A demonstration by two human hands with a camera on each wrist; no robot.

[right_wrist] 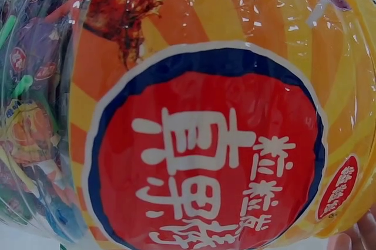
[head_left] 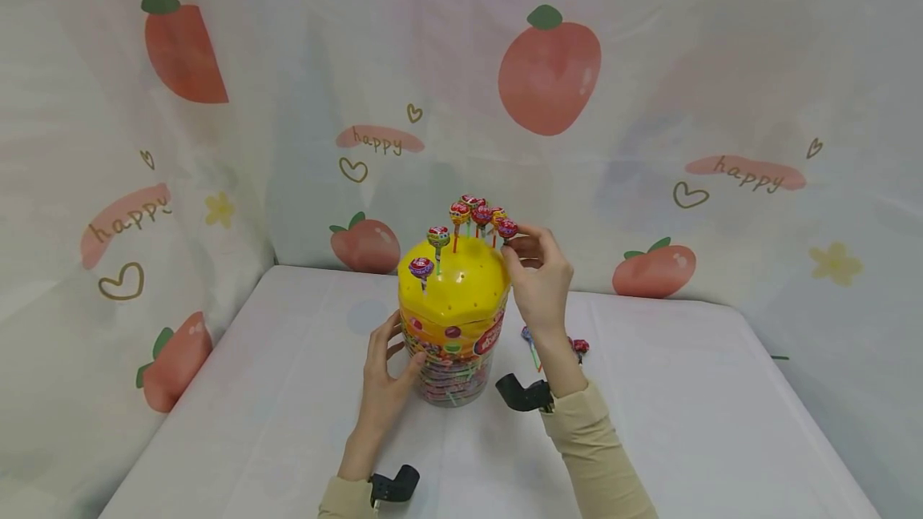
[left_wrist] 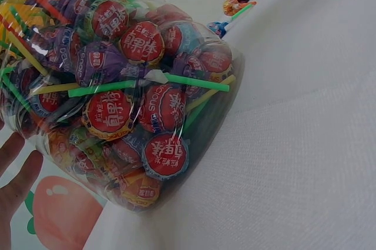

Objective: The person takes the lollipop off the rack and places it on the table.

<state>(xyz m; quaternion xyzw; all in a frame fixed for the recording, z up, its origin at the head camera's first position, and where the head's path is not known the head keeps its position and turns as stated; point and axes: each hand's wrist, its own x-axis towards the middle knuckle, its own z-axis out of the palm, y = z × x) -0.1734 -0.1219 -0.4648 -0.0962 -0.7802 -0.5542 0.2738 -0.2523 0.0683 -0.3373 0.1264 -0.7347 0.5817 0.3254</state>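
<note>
A clear plastic jar (head_left: 456, 383) packed with wrapped lollipops stands upright, topped by a yellow lid (head_left: 469, 287) with small holes. My left hand (head_left: 385, 387) holds the jar's left side, thumb at the front; in the left wrist view its fingers (left_wrist: 22, 170) lie along the wall. At the lid's right edge, my right hand (head_left: 542, 283) pinches a red-wrapped lollipop (head_left: 507, 228) low on its stick. Several others stand in the lid, among them a purple lollipop (head_left: 421, 267) and a green one (head_left: 438, 237). In the right wrist view the jar's label (right_wrist: 205, 156) hides that pinch.
Several loose lollipops (left_wrist: 237, 7) lie in a row on the white-covered table (head_left: 663, 407), right of the jar and partly behind my right forearm. A printed cloth backdrop (head_left: 461, 46) rises behind the table and along its sides.
</note>
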